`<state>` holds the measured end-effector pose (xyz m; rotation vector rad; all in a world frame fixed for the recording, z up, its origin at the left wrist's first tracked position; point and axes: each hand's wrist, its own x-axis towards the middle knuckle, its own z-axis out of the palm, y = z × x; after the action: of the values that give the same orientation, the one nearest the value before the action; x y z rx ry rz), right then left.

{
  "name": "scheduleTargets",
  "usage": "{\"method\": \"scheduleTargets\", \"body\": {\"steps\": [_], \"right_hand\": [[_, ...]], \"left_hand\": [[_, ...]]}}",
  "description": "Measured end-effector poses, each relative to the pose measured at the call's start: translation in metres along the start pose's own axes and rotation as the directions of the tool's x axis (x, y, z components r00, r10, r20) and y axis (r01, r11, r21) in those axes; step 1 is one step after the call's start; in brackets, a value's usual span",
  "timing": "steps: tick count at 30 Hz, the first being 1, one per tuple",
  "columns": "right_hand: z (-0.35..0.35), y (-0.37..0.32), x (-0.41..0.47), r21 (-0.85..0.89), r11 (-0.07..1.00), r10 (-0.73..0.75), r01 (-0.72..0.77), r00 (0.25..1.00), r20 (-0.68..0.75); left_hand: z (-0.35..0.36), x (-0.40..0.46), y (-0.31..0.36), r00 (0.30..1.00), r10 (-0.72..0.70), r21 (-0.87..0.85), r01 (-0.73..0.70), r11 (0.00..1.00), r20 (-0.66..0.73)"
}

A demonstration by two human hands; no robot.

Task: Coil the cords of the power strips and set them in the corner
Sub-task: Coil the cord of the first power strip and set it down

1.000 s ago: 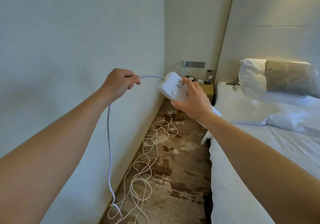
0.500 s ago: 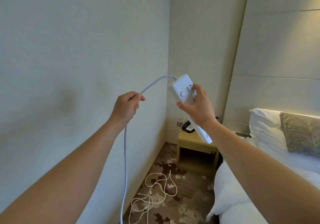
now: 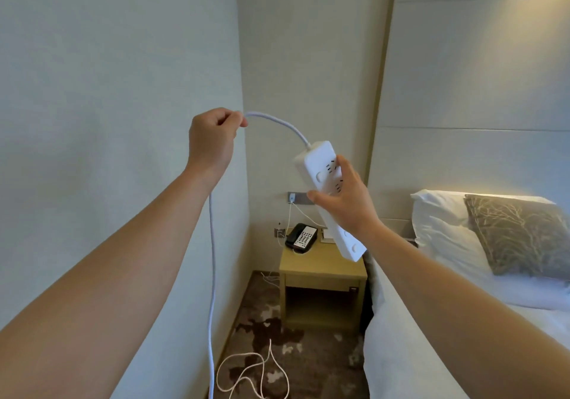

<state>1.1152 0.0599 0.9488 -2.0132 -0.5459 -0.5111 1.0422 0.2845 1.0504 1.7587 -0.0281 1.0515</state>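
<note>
Here, the nightstand (image 3: 320, 264) is standing in the corner between the side wall and the bed (image 3: 438, 346), and everything else is sitting around it. On its top a black telephone (image 3: 300, 236) is lying toward the wall side, thin wires are running up from it to a grey wall plate (image 3: 297, 197), and on the carpet in front of it a thin white cord (image 3: 253, 374) is lying in loose loops. Above the nightstand, the right hand (image 3: 345, 204) is gripping the white power strip (image 3: 328, 195) around its middle — fingers across the socket face, the strip tilting. Up and to the wall side, the left hand (image 3: 212, 139) is pinching the strip's thick cord (image 3: 211, 275) in a closed fist — the cord is arching to the strip and hanging straight down past the forearm.
</note>
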Motion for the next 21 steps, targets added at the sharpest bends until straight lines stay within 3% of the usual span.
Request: {"method": "scheduleTargets", "body": {"steps": [3, 8, 16, 21], "right_hand": [[0.022, 0.036, 0.062, 0.037, 0.999, -0.01, 0.011, 1.0, -0.006], [0.082, 0.113, 0.157, -0.03, 0.993, -0.107, 0.112, 0.986, 0.131], [0.241, 0.182, 0.278, 0.034, 0.983, -0.174, 0.178, 0.874, 0.453], [0.351, 0.199, 0.311, 0.076, 0.981, -0.192, 0.181, 0.804, 0.562]], "left_hand": [[0.035, 0.044, -0.034, 0.999, 0.04, 0.001, -0.04, 0.999, 0.001], [0.06, 0.087, -0.154, 0.99, -0.14, 0.173, 0.138, 0.975, 0.002], [0.058, 0.111, -0.314, 0.893, -0.402, 0.299, 0.447, 0.843, -0.202], [0.042, 0.128, -0.411, 0.816, -0.459, 0.206, 0.546, 0.812, -0.352]]}}
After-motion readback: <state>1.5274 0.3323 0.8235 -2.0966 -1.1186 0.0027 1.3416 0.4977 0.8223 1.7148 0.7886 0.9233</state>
